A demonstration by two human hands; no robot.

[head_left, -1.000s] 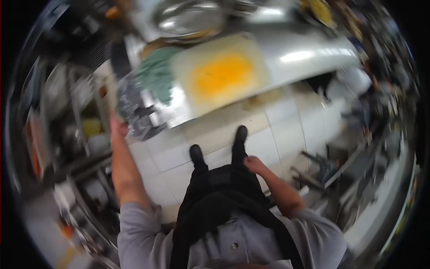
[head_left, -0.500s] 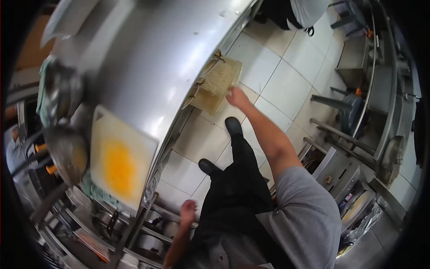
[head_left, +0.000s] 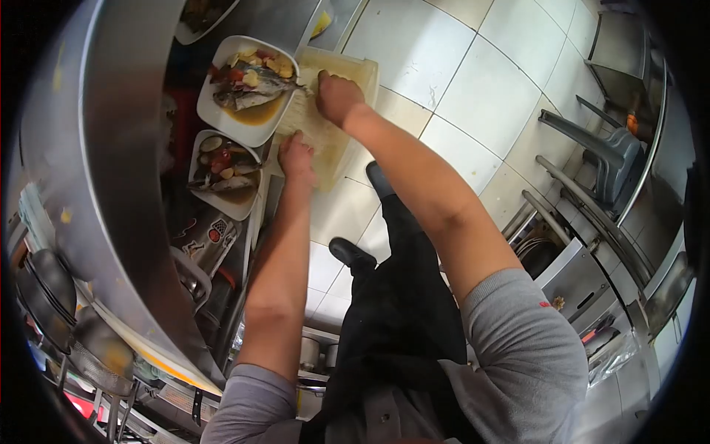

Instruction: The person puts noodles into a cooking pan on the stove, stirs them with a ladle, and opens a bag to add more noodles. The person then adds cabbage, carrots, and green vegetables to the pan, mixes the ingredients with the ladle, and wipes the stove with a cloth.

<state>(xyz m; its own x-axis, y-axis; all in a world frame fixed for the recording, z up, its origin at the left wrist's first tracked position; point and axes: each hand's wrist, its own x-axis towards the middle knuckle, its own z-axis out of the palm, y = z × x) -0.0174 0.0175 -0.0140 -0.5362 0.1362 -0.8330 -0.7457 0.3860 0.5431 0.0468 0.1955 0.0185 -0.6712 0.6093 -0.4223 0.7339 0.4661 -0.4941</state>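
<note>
My left hand is closed at the near edge of a translucent tub holding pale, floury stuff. My right hand, its fingers curled, is over the same tub, farther forward. Exactly what the fingertips of either hand grip is hidden. Just left of my hands, on a shelf below the steel counter, sit two white dishes of fish in brown sauce with red and yellow pieces: a larger front dish and a nearer dish.
The steel counter runs along the left. A strainer and pans are at the lower left. Tiled floor lies ahead, with a grey plastic stool and metal racks at the right.
The view has turned and come down to the shelf beside the counter. Both my hands have moved to the tub, and the fish dishes have come into view; the cutting board has slid toward the lower left.
</note>
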